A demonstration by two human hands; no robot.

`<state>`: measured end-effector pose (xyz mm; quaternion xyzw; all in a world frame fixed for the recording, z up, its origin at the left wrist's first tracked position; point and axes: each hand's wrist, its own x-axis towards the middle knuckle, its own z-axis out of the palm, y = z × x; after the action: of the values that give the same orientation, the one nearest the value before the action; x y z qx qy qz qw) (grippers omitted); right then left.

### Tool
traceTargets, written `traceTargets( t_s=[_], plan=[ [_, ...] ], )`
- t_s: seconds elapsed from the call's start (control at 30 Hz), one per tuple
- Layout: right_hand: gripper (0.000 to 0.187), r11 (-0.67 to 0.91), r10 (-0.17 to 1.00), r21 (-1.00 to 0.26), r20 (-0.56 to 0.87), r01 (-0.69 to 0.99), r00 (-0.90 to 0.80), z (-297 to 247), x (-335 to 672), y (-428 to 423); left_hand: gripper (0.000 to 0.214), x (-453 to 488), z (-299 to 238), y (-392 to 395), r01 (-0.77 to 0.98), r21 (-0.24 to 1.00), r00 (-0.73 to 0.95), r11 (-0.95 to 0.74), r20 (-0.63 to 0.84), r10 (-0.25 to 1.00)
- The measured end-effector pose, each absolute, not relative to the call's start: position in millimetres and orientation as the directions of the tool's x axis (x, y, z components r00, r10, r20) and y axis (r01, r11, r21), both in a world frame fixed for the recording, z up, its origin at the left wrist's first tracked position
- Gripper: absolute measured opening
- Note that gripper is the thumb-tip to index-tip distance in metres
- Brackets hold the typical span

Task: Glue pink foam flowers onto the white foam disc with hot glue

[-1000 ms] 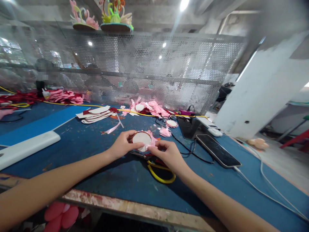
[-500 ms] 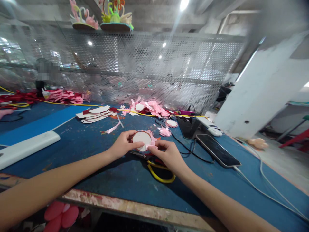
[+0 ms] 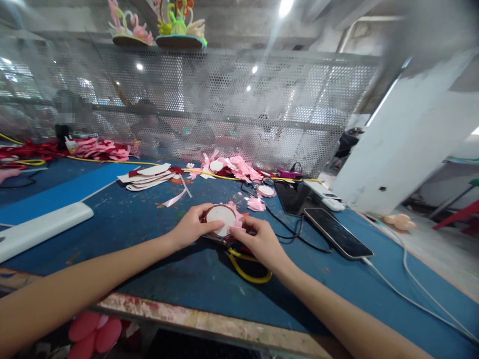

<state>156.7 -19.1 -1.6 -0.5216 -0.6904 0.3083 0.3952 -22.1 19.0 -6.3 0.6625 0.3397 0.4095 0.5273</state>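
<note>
A round white disc with a dark red rim and pink felt petals is held just above the blue table. My left hand grips its left edge, thumb on the white face. My right hand pinches a pink petal at the disc's lower right edge. Yellow-handled scissors lie on the table under my right hand.
A black phone with a white cable lies to the right. Pink felt scraps, another small disc, stacked white and red sheets and a white bar lie on the table. A perforated metal screen stands behind; people sit beyond it.
Both hands and the disc have shifted very slightly; my right fingers have edged along the pink petal at the rim. Nothing else has moved.
</note>
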Motion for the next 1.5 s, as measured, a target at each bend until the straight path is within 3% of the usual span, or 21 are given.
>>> traceTargets(
  t_s=[0.6,1.03,1.13,1.27,1.4,1.5],
  plan=[
    [0.030,0.309,0.951,-0.812,0.272,0.495,-0.146,-5.7,156.9,-18.8,0.044,-22.8,-6.7,18.8,0.004,0.969,0.424,-0.245,0.221,0.879],
    [0.034,0.279,0.959,-0.857,0.221,0.433,-0.179,-2.8,157.3,-18.2,0.044,-22.5,-6.2,19.7,0.009,0.973,0.445,-0.232,0.203,0.872],
    [0.042,0.300,0.954,-0.857,0.277,0.418,-0.116,0.7,162.5,-13.8,0.045,-24.0,-5.0,24.0,0.000,0.973,0.416,-0.231,0.209,0.885],
    [0.045,0.317,0.921,-0.841,0.383,0.439,0.068,2.1,181.2,4.0,0.054,-36.1,-5.8,43.8,-0.004,0.979,0.244,-0.203,0.198,0.949],
    [0.040,0.314,0.902,-0.809,0.417,0.497,0.108,4.7,198.8,18.7,0.053,-52.5,-12.2,68.3,0.166,0.985,0.254,-0.048,0.004,0.967],
    [0.030,0.407,0.887,-0.668,0.453,0.624,-0.094,16.7,201.1,12.0,0.045,-61.7,-12.9,78.2,0.363,0.928,0.247,-0.078,-0.015,0.969]
  ],
)
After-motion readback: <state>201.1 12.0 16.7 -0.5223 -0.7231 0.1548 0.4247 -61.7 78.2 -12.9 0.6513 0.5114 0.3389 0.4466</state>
